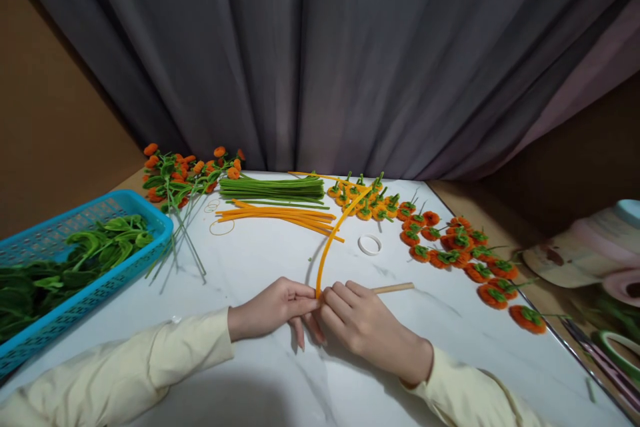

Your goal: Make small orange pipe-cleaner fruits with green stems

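An orange fuzzy stem (327, 247) rises in a curve from between my two hands over the white table (240, 380). My left hand (277, 309) pinches its lower end between thumb and fingertips. Fingers curled, my right hand (363, 327) closes at the same spot, touching my left fingertips. A thin tan stick (395, 287) sticks out to the right from behind my right hand; its other end is hidden there. Behind my hands lie several loose orange stems (280, 213) and a bundle of green stems (273, 188).
A blue basket (163, 230) of green leaves stands left, beside orange flowers (220, 151) on stems. A white ring (369, 245), yellow-orange flower heads (364, 211) and red-orange ones (493, 295) lie right of centre. A jar (575, 247) and tape roll (623, 353) are far right.
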Demonstrator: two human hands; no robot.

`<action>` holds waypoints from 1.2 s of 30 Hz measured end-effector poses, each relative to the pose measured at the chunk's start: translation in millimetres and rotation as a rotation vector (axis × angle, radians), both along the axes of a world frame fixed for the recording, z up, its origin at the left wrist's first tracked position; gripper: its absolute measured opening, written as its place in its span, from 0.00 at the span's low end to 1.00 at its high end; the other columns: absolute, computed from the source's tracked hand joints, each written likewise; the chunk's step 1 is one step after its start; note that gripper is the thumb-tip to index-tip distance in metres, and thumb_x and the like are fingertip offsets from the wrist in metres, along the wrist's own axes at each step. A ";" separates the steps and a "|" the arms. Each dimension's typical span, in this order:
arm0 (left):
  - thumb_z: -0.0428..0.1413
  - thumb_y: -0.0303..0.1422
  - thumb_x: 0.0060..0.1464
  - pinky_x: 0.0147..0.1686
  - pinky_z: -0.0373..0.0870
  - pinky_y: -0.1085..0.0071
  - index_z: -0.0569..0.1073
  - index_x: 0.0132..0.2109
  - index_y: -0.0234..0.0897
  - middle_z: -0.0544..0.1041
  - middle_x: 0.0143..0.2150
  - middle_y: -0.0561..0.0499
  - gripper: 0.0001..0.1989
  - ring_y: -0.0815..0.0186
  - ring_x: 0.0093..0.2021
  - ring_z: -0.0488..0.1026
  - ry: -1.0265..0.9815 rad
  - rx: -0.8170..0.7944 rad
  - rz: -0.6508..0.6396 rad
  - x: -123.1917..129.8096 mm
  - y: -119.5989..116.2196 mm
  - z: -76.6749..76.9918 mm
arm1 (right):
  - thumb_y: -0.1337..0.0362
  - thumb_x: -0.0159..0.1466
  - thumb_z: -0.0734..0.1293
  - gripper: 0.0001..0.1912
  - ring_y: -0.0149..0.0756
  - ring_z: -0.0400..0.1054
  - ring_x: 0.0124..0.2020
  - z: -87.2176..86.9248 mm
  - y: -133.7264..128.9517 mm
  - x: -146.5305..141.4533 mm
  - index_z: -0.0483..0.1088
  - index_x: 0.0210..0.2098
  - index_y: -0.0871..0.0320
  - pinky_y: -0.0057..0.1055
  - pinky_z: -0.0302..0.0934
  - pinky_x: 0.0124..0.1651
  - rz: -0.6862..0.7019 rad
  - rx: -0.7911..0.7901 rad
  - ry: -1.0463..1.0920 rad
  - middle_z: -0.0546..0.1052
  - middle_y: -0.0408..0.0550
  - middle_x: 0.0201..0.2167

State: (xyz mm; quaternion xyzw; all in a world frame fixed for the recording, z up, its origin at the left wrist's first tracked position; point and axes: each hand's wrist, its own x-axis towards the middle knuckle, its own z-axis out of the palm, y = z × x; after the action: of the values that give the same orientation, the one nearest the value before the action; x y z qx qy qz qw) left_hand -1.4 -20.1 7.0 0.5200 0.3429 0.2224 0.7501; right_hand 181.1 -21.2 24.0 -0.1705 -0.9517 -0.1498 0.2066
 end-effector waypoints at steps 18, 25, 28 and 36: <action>0.54 0.46 0.52 0.14 0.64 0.80 0.71 0.33 0.28 0.76 0.22 0.46 0.21 0.72 0.15 0.69 -0.016 0.137 0.154 -3.4 -1.1 11.5 | 0.74 0.66 0.52 0.17 0.43 0.68 0.43 10.4 1.7 11.7 0.70 0.42 0.70 0.38 0.61 0.42 0.049 0.171 0.127 0.75 0.59 0.39; 0.52 0.39 0.56 0.13 0.66 0.80 0.73 0.34 0.28 0.77 0.31 0.44 0.15 0.70 0.18 0.72 -0.069 0.289 0.236 -13.0 -1.0 49.3 | 0.76 0.60 0.58 0.16 0.45 0.68 0.48 22.6 22.4 33.4 0.67 0.47 0.68 0.40 0.65 0.43 0.053 0.308 0.290 0.77 0.58 0.39; 0.51 0.38 0.57 0.13 0.65 0.80 0.73 0.32 0.28 0.76 0.25 0.46 0.15 0.71 0.16 0.71 -0.083 0.385 0.222 -20.8 -4.1 67.8 | 0.74 0.61 0.60 0.23 0.46 0.57 0.59 45.8 40.4 16.4 0.58 0.56 0.68 0.44 0.59 0.53 -0.131 0.191 0.280 0.69 0.63 0.52; 0.53 0.38 0.56 0.10 0.64 0.80 0.75 0.34 0.27 0.75 0.23 0.48 0.15 0.72 0.13 0.68 -0.150 0.653 0.471 -54.1 -11.8 112.8 | 0.72 0.67 0.54 0.19 0.42 0.58 0.56 111.1 105.2 -69.2 0.57 0.57 0.65 0.41 0.53 0.53 -0.200 0.262 0.270 0.70 0.57 0.49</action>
State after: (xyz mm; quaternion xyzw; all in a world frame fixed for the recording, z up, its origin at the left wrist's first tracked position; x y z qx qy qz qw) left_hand -55.5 -31.9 119.9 0.6203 0.3084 0.5226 0.4970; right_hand 111.9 84.0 135.2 -0.2543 -0.8662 -0.2676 0.3367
